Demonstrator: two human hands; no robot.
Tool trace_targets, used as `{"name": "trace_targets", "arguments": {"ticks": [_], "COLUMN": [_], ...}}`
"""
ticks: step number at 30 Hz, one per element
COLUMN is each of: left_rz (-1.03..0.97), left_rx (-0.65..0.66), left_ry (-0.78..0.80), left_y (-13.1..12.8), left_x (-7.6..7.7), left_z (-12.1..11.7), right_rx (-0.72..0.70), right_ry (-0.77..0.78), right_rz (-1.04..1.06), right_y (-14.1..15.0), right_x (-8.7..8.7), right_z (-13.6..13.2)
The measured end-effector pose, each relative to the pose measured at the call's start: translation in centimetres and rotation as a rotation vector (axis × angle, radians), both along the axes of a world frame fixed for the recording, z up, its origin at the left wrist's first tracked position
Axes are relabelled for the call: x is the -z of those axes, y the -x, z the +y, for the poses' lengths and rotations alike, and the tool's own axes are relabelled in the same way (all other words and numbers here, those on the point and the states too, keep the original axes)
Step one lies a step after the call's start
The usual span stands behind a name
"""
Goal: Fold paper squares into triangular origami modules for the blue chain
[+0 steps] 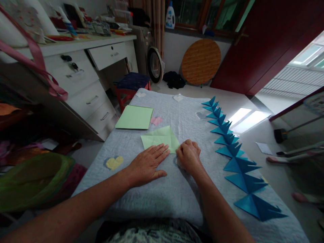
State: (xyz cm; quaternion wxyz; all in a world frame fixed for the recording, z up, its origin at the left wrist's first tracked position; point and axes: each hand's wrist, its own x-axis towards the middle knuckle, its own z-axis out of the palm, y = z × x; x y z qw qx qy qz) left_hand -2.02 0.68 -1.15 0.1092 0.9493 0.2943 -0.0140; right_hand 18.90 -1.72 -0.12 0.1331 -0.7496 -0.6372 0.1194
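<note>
A pale green sheet of paper [162,135] with crease lines lies on the cloth-covered table in front of me. My left hand [149,163] rests flat with fingers stretched out, its fingertips on the sheet's near edge. At the right corner of the same sheet, my right hand [188,153] is closed, thumb and curled fingers pinching the paper. Just beyond and to the left sits a stack of green paper squares [135,117]. Along the table's right side runs a row of several folded blue paper cranes [235,164], with pointed wings.
A grey tablecloth [141,202] with heart patches covers the table. Left of it stand a white desk [83,91] with drawers and a green-lined bin [37,179]. Beyond the far edge are a blue-topped stool [133,81] and an open washing machine door [155,65].
</note>
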Motion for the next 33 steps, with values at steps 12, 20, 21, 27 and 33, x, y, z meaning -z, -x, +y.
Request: {"name": "trace_targets", "arguments": {"ticks": [12,20,21,27,33], "left_rz": [0.009,0.023,0.020,0.027,0.030], "left_rx": [0.004,-0.005,-0.003,-0.002,0.003], "left_ry": [-0.003,-0.040,-0.044,-0.039,-0.029], "left_y": [-0.1,-0.2,-0.2,-0.1,0.0], "left_x": [-0.1,-0.3,-0.3,-0.1,0.2], "left_z": [-0.2,-0.3,-0.3,-0.3,-0.1], "right_rx": [0.024,0.032,0.032,0.075,0.127], "right_ry": [-0.002,-0.023,-0.026,-0.066,-0.159], "right_rz": [-0.013,-0.008,-0.003,0.150,0.317], "right_y": [0.2,-0.2,-0.4,-2.6,-3.2], "right_x": [0.3,0.0,0.0,0.6,0.8], "right_z": [0.1,-0.2,-0.2,-0.1,-0.3]}}
